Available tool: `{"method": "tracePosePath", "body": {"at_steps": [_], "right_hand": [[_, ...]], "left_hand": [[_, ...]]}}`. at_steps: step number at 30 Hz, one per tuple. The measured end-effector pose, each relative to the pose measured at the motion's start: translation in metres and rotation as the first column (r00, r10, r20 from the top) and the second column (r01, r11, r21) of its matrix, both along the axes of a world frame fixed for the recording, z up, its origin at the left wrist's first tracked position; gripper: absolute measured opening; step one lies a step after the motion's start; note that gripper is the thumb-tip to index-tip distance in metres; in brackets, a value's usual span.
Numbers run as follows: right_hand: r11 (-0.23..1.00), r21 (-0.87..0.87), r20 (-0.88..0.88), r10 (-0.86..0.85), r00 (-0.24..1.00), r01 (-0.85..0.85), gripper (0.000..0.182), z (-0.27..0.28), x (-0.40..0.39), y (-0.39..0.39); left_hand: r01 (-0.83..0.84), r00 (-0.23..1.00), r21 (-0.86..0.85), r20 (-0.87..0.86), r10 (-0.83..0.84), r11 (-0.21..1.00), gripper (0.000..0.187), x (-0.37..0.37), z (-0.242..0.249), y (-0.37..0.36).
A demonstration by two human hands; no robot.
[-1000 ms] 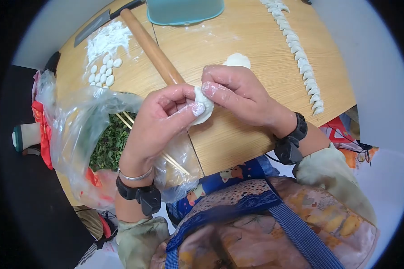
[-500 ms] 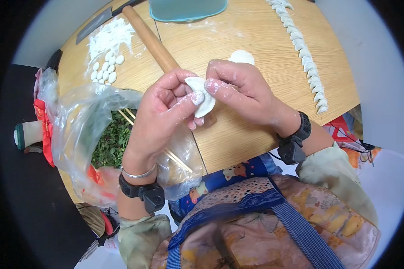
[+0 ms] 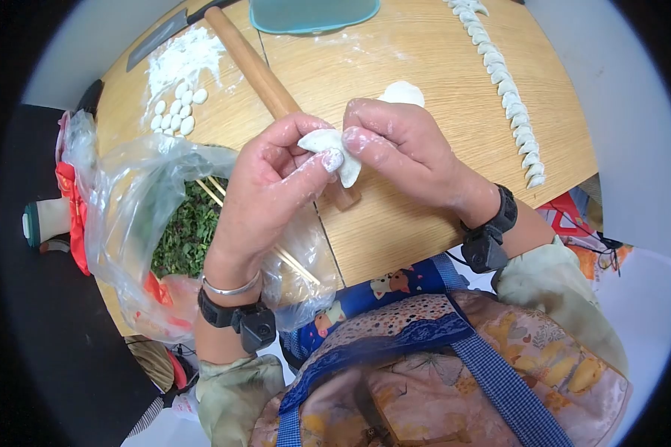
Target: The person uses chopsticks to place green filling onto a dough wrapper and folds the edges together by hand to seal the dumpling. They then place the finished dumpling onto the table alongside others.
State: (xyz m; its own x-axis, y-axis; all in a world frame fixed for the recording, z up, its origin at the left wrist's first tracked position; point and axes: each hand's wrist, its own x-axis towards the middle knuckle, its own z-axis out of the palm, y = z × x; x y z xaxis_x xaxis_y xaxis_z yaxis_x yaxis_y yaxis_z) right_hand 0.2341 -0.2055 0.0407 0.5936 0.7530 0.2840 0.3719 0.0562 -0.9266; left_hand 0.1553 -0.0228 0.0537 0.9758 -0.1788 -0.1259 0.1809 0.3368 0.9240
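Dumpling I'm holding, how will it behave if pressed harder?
The dumpling would probably give softly, as it bends under your left thumb. It seems light, held by fingers alone, and may not stick, given their white dusting.

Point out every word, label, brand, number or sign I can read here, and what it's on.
No text can be read.
Clear plastic bag: red patches, too blurred to tell if they are print.
White bag at lower left: pinkish marks, too small to read.
Knife: no lettering visible.

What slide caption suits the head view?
Left hand and right hand pinch a folded dumpling above a wooden rolling pin.
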Motion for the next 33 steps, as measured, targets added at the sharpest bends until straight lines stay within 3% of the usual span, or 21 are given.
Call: {"method": "tracePosePath", "body": {"at_steps": [3,8,10,11,19,26,33], "right_hand": [[1.000,-0.023,0.070,-0.012,0.998,0.013,0.024,-0.001,-0.001,0.001],[1.000,-0.031,0.122,0.003,0.993,0.001,0.024,0.002,-0.001,-0.001],[0.999,-0.036,-0.038,0.036,0.999,-0.037,0.023,0.005,0.000,-0.003],[0.999,-0.037,-0.039,0.036,0.999,-0.038,0.023,0.005,-0.001,-0.002],[0.995,-0.079,0.164,-0.042,0.986,0.055,0.025,0.002,-0.001,0.001],[0.997,-0.062,0.098,-0.038,0.994,0.044,0.023,0.006,-0.002,-0.001],[0.987,-0.117,0.240,-0.081,0.967,0.111,0.022,0.004,-0.002,0.002]], "left_hand": [[0.009,1.000,-0.037,-0.015,-0.010,0.999,0.019,0.000,0.001,-0.001],[0.047,0.999,0.046,-0.022,-0.046,0.998,0.016,0.001,-0.004,0.003],[0.004,1.000,0.081,-0.014,-0.003,0.997,0.020,0.000,-0.006,-0.001],[-0.038,0.999,0.117,-0.004,0.039,0.992,0.024,0.000,-0.007,-0.002],[-0.045,0.999,0.054,-0.005,0.045,0.998,0.014,0.002,-0.005,0.000],[-0.087,0.995,0.038,0.049,0.085,0.996,0.017,0.001,-0.010,-0.004],[-0.079,0.996,0.032,0.052,0.077,0.996,0.014,0.002,-0.009,-0.002]]}}
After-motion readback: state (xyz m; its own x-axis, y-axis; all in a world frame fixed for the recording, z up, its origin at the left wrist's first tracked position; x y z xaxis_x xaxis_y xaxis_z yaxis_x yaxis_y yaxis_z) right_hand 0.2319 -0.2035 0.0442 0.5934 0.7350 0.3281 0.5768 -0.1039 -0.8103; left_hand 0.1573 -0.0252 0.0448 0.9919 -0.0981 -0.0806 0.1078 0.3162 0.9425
